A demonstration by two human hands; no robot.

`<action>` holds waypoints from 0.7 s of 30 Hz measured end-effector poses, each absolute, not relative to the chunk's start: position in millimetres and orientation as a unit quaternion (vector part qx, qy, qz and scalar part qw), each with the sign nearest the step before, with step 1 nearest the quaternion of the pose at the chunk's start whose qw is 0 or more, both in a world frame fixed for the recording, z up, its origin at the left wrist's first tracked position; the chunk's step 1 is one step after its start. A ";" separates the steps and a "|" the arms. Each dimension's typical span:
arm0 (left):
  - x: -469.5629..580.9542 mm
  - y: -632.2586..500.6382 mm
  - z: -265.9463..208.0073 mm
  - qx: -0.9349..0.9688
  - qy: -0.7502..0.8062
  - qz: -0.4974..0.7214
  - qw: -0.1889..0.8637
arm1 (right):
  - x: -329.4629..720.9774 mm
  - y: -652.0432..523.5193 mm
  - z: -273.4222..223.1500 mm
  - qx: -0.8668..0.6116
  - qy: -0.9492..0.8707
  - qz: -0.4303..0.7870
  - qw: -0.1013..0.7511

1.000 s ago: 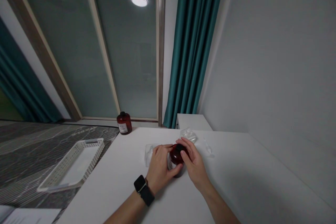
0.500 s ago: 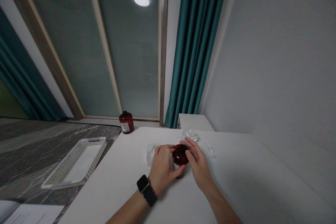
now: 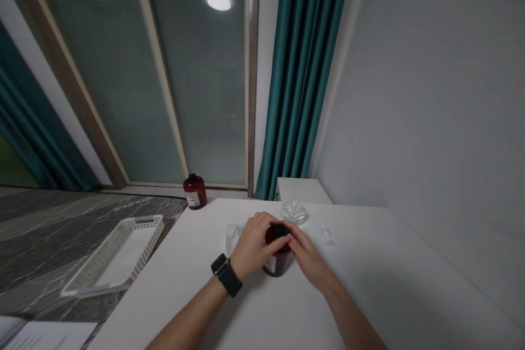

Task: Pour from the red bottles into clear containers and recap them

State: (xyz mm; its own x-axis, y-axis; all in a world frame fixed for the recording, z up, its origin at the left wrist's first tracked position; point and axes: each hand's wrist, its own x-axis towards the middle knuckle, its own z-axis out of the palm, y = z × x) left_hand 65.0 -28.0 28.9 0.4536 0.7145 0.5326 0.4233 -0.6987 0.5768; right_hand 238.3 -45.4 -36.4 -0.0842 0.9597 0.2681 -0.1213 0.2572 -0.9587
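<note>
A dark red-brown bottle (image 3: 277,267) with a white label and a black cap (image 3: 281,229) stands upright on the white table. My left hand (image 3: 255,245), with a black watch (image 3: 226,275) on its wrist, curls round the left and far side of the bottle's top, its thumb across the front near the cap. From the right, my right hand (image 3: 307,258) closes at the cap and shoulder, thumb and fingers meeting there. Fingers hide part of the cap. Just behind the hands lie crumpled clear plastic pieces (image 3: 293,212), and another clear plastic piece (image 3: 233,236) is left of them.
A second red-brown bottle (image 3: 195,192) stands at the table's far left corner. A white perforated basket (image 3: 153,240) lies to the left, beyond the table edge. Papers (image 3: 49,334) show at the lower left. A thin clear scrap (image 3: 325,229) lies right of the hands.
The bottle has gone from tilted to upright on the table. My left hand has shifted up round its top, and my right fingers have closed in at the cap.
</note>
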 end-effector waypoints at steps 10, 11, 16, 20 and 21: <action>64.1 -8.6 30.8 0.809 0.286 0.430 0.281 | 235.4 -41.9 -42.8 -0.317 -0.508 0.548 0.584; 62.8 -7.0 31.5 0.811 0.275 0.427 0.290 | 235.3 -42.3 -41.8 -0.317 -0.507 0.550 0.583; 60.3 -6.2 34.2 0.830 0.257 0.398 0.293 | 236.0 -43.4 -39.5 -0.312 -0.513 0.553 0.577; 64.1 -12.0 29.8 0.818 0.307 0.416 0.252 | 236.0 -43.2 -40.1 -0.319 -0.515 0.550 0.575; 65.0 -13.1 28.6 0.814 0.319 0.420 0.245 | 235.8 -43.1 -40.3 -0.321 -0.514 0.550 0.575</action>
